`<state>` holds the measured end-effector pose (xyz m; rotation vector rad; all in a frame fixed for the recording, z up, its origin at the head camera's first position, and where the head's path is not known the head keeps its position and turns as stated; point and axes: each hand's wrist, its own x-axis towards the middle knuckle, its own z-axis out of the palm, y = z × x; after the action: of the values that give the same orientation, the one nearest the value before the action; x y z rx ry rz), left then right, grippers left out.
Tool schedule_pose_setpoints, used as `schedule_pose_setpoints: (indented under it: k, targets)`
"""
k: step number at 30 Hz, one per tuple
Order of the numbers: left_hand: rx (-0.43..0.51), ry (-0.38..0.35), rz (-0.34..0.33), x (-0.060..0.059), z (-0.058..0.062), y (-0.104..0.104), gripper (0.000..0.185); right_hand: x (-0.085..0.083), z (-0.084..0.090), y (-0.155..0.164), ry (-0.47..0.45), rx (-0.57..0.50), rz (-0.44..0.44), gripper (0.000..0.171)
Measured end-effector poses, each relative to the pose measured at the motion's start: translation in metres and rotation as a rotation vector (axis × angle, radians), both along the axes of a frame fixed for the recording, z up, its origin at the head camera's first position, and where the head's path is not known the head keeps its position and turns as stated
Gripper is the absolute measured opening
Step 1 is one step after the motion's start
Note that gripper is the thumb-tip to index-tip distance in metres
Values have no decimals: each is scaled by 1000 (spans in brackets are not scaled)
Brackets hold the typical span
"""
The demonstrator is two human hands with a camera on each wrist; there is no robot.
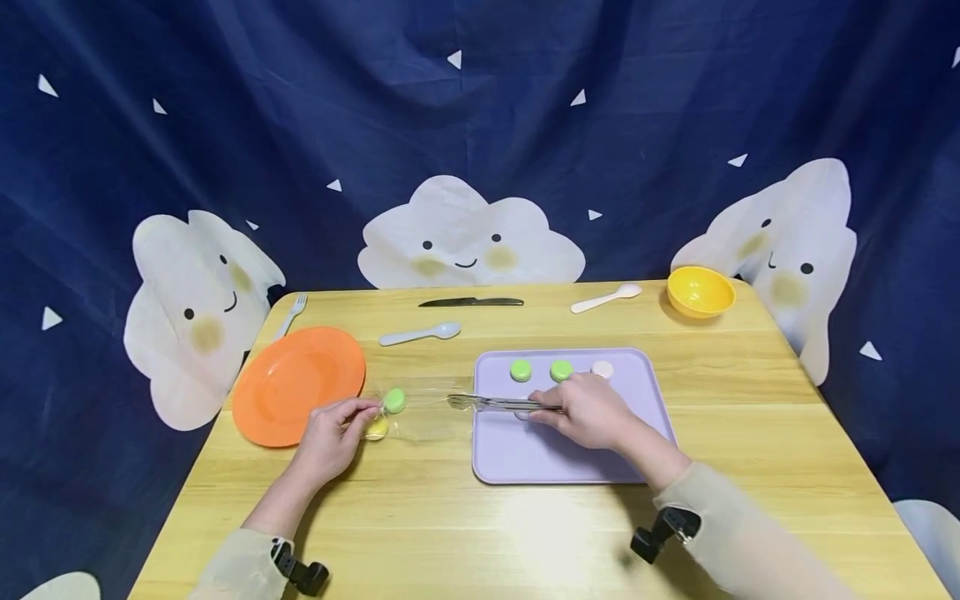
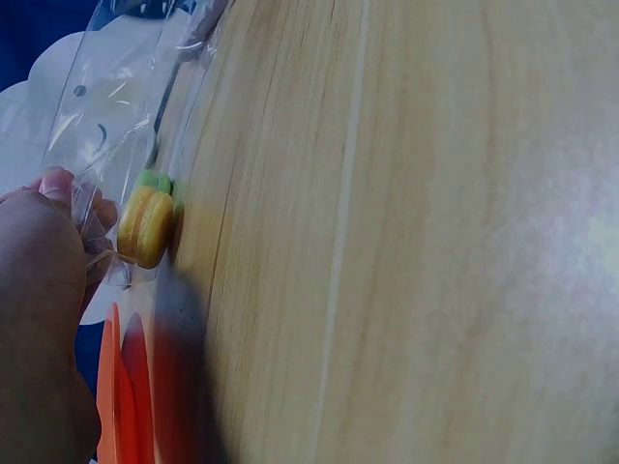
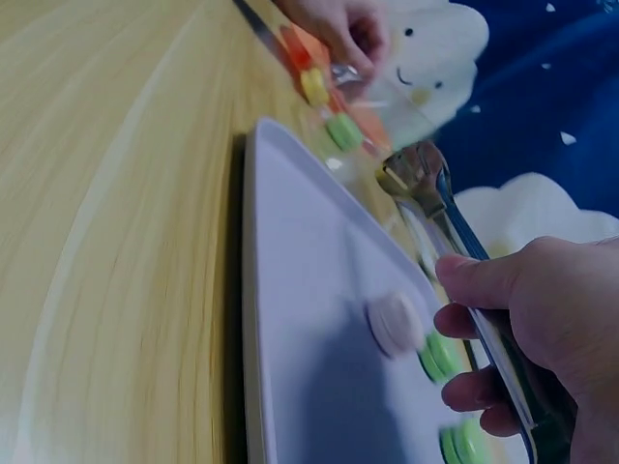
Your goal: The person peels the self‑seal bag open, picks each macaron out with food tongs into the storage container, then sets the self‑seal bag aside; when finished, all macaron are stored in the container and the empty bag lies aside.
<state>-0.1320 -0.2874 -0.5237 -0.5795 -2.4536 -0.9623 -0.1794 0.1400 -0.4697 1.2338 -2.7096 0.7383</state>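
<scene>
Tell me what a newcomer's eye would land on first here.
The right hand holding metal tongs over the lilac tray, tips pointing left toward a clear plastic bag. The left hand pinches that bag, with a green macaron and a yellow macaron inside. Then the orange plate at the table's left and the smiling cloud backdrop behind.

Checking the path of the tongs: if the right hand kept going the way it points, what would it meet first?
Probably the clear plastic bag holding the green macaron; the metal tongs in the right hand point left at it.
</scene>
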Motion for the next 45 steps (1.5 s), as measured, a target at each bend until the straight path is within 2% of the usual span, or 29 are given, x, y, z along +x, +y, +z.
schedule_pose_setpoints:
  k: [8, 15, 24, 31, 37, 41, 45]
  targets:
    - [13, 13, 1, 0, -1, -3, 19, -6, -9, -51, 60, 78, 10, 13]
    - [22, 58, -25, -3, -1, -1, 21, -7, -15, -80, 26, 102, -27, 18]
    - [37, 71, -61, -6, 0, 3, 20, -11, -16, -96, -3, 148, -52, 26]
    - [49, 78, -53, -5, 1, 3, 23, -12, -18, -107, -32, 194, -54, 26]
    - [45, 68, -53, -5, 2, 2, 23, -12, -17, -108, -37, 183, -55, 37]
    - [39, 63, -39, -4, 2, 3, 22, -11, -15, -102, -28, 176, -49, 22]
    - [33, 90, -22, -3, 2, 3, 23, -9, -7, -89, -24, 175, -47, 20]
